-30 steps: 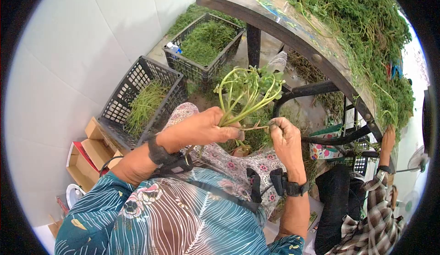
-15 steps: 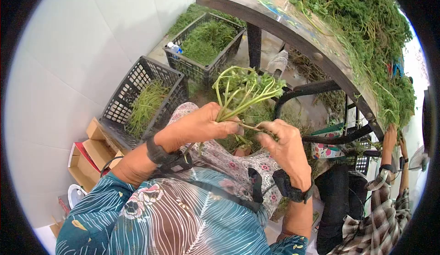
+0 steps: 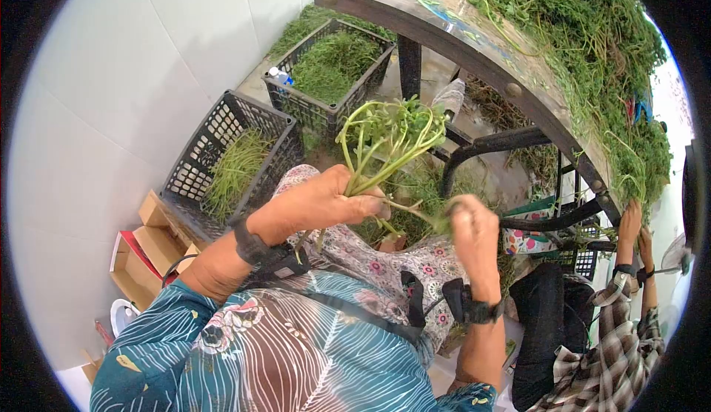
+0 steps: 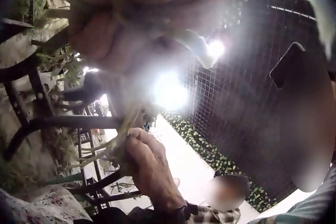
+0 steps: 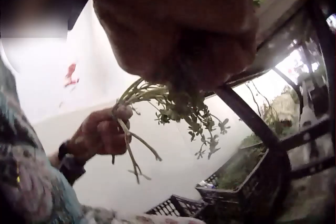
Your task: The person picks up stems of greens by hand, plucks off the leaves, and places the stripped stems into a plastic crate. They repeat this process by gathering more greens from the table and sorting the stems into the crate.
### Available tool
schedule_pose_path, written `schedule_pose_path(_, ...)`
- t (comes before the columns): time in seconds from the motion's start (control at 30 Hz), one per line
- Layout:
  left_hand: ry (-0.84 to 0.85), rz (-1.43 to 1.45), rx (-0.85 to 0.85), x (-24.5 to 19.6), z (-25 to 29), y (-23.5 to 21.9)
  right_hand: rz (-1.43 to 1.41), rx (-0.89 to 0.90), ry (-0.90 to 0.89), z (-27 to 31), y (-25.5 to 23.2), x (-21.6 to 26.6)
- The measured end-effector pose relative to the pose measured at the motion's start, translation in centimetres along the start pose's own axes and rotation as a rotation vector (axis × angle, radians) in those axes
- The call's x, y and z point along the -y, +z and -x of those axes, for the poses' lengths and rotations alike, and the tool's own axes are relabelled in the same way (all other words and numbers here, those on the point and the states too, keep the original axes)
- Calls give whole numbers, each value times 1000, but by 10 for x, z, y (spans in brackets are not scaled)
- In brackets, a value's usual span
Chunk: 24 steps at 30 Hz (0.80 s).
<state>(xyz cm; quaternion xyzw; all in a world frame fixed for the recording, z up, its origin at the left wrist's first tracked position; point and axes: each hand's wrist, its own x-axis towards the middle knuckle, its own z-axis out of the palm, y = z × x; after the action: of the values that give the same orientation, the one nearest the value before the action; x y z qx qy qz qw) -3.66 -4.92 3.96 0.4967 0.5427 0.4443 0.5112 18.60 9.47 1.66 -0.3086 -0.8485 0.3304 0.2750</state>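
Observation:
My left hand (image 3: 322, 204) grips a bunch of leafy green stems (image 3: 385, 145) above my lap, with stem ends poking out below the fist. One thin stem runs from the bunch toward my right hand (image 3: 476, 238), whose curled fingers, blurred, pinch some greenery. In the left wrist view, the right hand (image 4: 152, 169) holds stems between thumb and fingers. In the right wrist view, the left hand (image 5: 102, 134) is wrapped round the stems, and leaves (image 5: 191, 119) hang beneath the right hand (image 5: 178, 29).
Two black crates (image 3: 167, 178) with greens stand at the left, near cardboard boxes (image 3: 137, 264). A table (image 3: 444, 30) heaped with greens (image 3: 585, 41) curves along the upper right, its dark legs below. Another person's arm (image 3: 629, 234) reaches to the heap at the right.
My right hand came in to the stem beside the left fist, then pulled back to the right with greenery in its fingers. The held bunch shifted slightly left.

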Motion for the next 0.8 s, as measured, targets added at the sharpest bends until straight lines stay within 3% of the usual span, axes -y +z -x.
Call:
schedule_pose_path(0.03,-2,42,-23,2,1,-1,-104,-65,100,-4,-3,-12)
schedule_pose_path(0.13,1,172,-94,7,6,-8,-1056,-375,496,-6,-25,-51)
schedule_pose_path(0.23,-56,266,-151,5,5,-5,-1502,-300,601,-5,-29,-64)
schedule_pose_path(0.33,-50,288,-90,4,1,-4,-1443,-445,734,-8,-12,-34)
schedule_pose_path(0.37,-44,269,-88,9,-2,-2,-1456,-420,748,-8,-7,-34)
schedule_pose_path(0.47,-42,385,-94,12,-6,1,-1383,-104,586,-2,-1,-22)
schedule_pose_path(0.5,-3,346,-77,17,-7,-1,-1370,88,408,0,4,-16)
schedule_pose_path(0.63,15,365,-101,17,-9,-6,-829,399,462,8,14,18)
schedule_pose_path(0.8,21,356,-72,19,-4,-18,-938,311,548,-3,35,24)
